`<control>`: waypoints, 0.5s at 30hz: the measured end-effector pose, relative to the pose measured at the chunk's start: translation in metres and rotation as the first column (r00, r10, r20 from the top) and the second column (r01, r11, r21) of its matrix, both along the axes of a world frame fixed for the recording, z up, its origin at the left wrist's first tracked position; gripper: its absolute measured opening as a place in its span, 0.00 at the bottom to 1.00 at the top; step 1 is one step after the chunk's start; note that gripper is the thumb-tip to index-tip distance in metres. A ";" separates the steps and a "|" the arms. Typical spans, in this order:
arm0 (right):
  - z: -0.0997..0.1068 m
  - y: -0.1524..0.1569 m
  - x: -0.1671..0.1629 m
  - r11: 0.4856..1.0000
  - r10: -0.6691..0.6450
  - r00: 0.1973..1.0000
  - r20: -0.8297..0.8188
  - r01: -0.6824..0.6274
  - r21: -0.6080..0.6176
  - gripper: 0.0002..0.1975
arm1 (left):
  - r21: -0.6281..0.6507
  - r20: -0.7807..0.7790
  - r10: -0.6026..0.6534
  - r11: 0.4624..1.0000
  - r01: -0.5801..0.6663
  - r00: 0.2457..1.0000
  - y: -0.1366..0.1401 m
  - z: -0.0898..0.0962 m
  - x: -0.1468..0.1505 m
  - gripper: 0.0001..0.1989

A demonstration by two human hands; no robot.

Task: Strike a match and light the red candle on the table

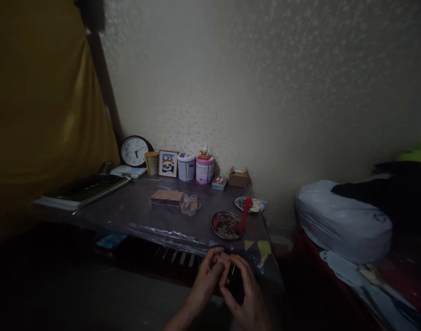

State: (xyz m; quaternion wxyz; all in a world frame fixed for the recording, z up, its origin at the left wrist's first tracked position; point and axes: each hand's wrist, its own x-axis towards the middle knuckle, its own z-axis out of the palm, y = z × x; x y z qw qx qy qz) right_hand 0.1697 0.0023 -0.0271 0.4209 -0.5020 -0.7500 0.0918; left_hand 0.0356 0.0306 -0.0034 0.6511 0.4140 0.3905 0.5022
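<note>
Head view: left hand [208, 272] grips a small cardboard box [225, 267] near the front edge of the counter [127, 207]. Right hand [247, 289] beside it, near a thin stick [233, 269]; grasp: cannot tell. Box judged light, fairly stiff, crushable, low slip; hold gently by long sides.

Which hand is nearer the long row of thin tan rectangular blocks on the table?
Left. The left hand is in front of the row of thin tan rectangular blocks and to its right; the right hand is also in front, but farther right.
</note>
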 end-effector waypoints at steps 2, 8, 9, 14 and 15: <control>0.000 0.000 0.001 1.000 -0.008 1.000 -0.004 0.008 0.003 0.27 | 0.021 0.009 0.010 1.000 -0.010 1.000 0.000 -0.002 0.000 0.19; 0.003 0.002 0.004 0.998 -0.036 0.998 -0.054 0.032 -0.060 0.22 | 0.069 -0.024 0.060 0.996 -0.058 0.998 0.002 -0.005 -0.001 0.15; 0.005 0.002 0.004 0.995 -0.039 0.996 -0.076 0.032 -0.091 0.21 | 0.077 -0.025 0.059 0.995 -0.057 0.998 0.002 -0.005 -0.001 0.15; 0.012 0.003 0.005 0.968 -0.061 0.961 -0.270 -0.009 -0.251 0.20 | 0.051 0.013 -0.002 0.999 0.001 1.000 -0.001 -0.003 0.000 0.16; 0.012 0.003 0.005 0.960 -0.058 0.949 -0.310 -0.032 -0.278 0.20 | 0.046 0.022 -0.011 0.999 0.010 1.000 -0.001 -0.003 0.001 0.16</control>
